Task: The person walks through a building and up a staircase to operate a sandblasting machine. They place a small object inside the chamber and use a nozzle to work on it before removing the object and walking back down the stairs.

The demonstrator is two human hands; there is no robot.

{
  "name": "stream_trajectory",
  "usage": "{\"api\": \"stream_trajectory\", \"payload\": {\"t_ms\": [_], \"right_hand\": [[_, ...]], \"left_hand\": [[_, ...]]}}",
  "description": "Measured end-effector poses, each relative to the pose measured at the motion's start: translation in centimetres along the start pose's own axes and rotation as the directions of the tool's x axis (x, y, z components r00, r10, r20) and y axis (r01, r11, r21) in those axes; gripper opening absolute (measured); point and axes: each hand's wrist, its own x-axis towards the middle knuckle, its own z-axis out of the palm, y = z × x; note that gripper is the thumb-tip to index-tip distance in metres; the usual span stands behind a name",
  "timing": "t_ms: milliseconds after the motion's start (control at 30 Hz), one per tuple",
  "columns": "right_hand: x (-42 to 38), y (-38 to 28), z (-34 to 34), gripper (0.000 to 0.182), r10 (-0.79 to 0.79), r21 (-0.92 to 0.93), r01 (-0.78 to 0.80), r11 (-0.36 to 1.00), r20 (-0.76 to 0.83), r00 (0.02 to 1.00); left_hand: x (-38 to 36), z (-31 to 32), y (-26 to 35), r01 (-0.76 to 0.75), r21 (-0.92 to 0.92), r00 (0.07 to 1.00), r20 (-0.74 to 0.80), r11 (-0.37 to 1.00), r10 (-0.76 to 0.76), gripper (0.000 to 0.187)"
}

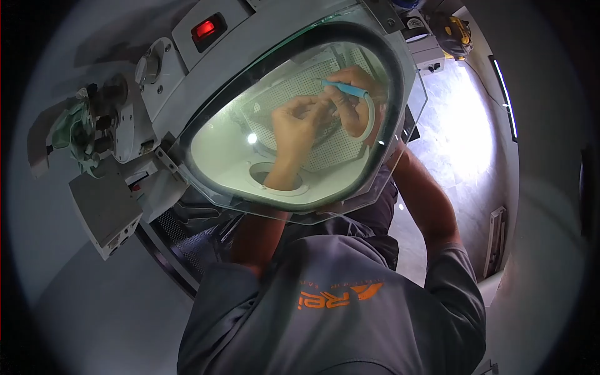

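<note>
Behind the glass window of a grey cabinet (240,50), both hands are close together above a perforated white plate (265,94). My right hand (353,97) grips a blue pen-like handpiece (347,89), from which a pale hose (370,119) curves down. The handpiece's tip points left. My left hand (300,122) reaches up through a round opening (259,170), its fingers pinched near the fingers of my right hand. Whatever the left fingers hold is too small to make out.
A lit red switch (205,28) is on the cabinet's upper left. Green cloth (76,131) hangs by metal fittings at the left, above a grey box (106,203). Another device with knobs (428,56) stands at the upper right.
</note>
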Motion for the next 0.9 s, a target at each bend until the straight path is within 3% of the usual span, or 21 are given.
{"api": "stream_trajectory", "payload": {"t_ms": [100,200,300,400,600,700,800,900], "right_hand": [[-0.1,0.3,0.1,0.018,0.047,0.093,-0.047,0.995,-0.001,0.999],[-0.2,0.4,0.0,0.017,0.041,0.047,-0.039,0.998,-0.036,0.999],[-0.2,1.5,-0.4,0.017,-0.088,-0.111,0.087,0.99,-0.004,0.996],[0.0,1.7,-0.4,0.016,-0.18,-0.139,0.176,0.975,-0.022,0.983],[-0.3,0.6,-0.1,0.018,-0.003,0.097,0.005,0.995,-0.018,1.0],[-0.1,1.0,-0.2,0.019,-0.037,-0.035,0.036,0.999,-0.021,0.999],[-0.1,1.3,-0.2,0.02,-0.049,0.01,0.049,0.999,0.006,0.999],[-0.2,0.7,-0.2,0.02,0.002,0.031,-0.002,1.0,0.007,1.0]], "left_hand": [[0.1,-0.1,0.0,0.034,-0.1,0.998,0.059,0.994,-0.028,0.028],[0.0,0.0,0.2,0.142,-0.237,0.988,0.091,0.961,-0.123,0.029],[0.3,0.0,-0.5,0.105,-0.301,0.993,0.076,0.948,-0.086,0.03],[0.8,-0.4,-0.6,0.033,-0.204,0.999,0.004,0.978,-0.033,0.028],[0.9,-0.6,-0.5,0.037,-0.209,0.998,0.051,0.977,-0.027,0.026],[0.7,-0.6,-0.3,0.031,-0.219,0.998,0.067,0.975,-0.017,0.029],[1.1,-0.6,-0.9,0.001,-0.217,0.997,0.074,0.976,0.015,0.033],[1.2,-0.4,-0.9,0.066,-0.281,0.997,0.064,0.957,-0.05,0.034]]}}
